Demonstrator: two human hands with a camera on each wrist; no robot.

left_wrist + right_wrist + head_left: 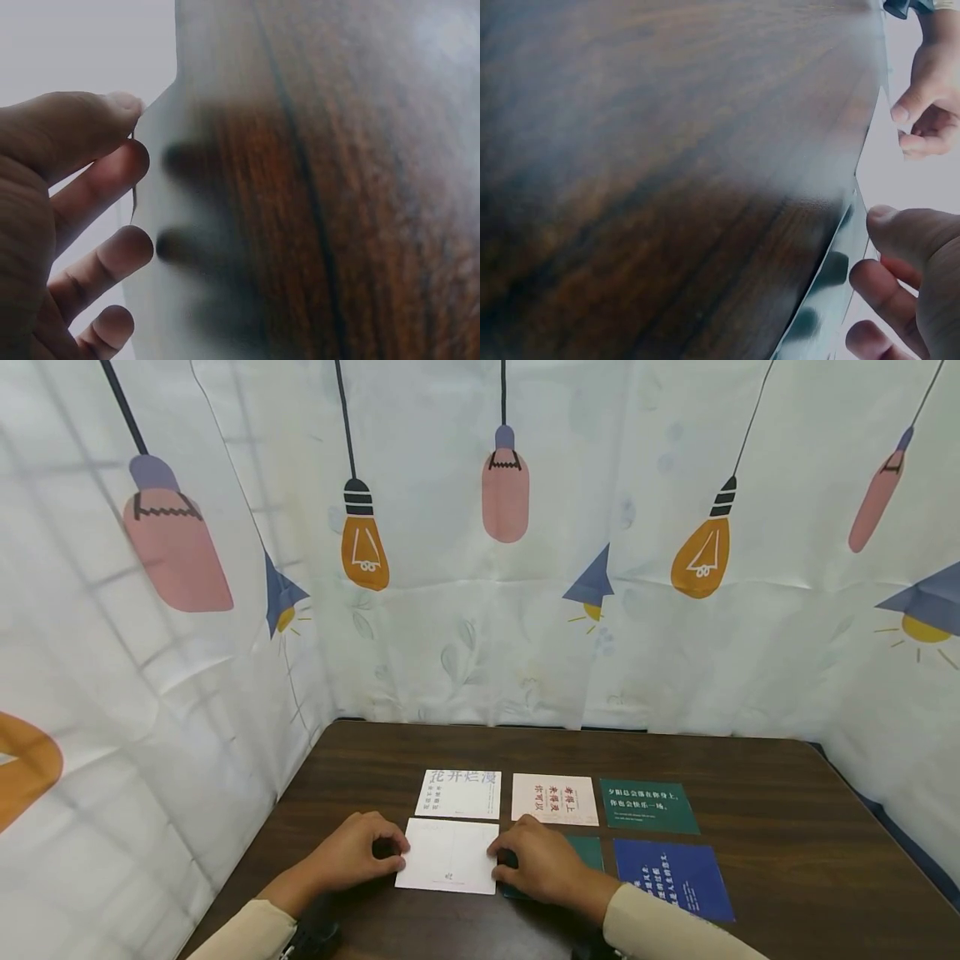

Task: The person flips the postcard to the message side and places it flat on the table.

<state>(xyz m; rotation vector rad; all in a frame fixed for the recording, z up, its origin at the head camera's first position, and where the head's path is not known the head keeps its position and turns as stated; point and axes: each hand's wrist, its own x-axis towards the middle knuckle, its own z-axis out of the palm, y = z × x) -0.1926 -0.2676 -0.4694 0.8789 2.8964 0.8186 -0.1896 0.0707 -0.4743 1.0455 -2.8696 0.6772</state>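
Note:
A blank-looking white card (447, 852) with faint small print lies in the front row of cards, with a hand at each side. My left hand (356, 852) pinches its left edge between thumb and index finger; the left wrist view shows that thin edge between the fingertips (136, 161). At the right edge my right hand (543, 864) pinches the card with thumb and fingers. Under the right hand lies a dark green card (588, 850), mostly hidden. In the right wrist view the white card (881, 154) stretches between both hands, its near corner beside the green card (829, 277).
Behind it lie a white card with grey lettering (459, 797), a pale pink card with red characters (555, 799) and a green card (649, 806). A blue card (675, 881) sits right of my right hand. The brown wooden table (780, 827) meets a printed curtain (480, 643).

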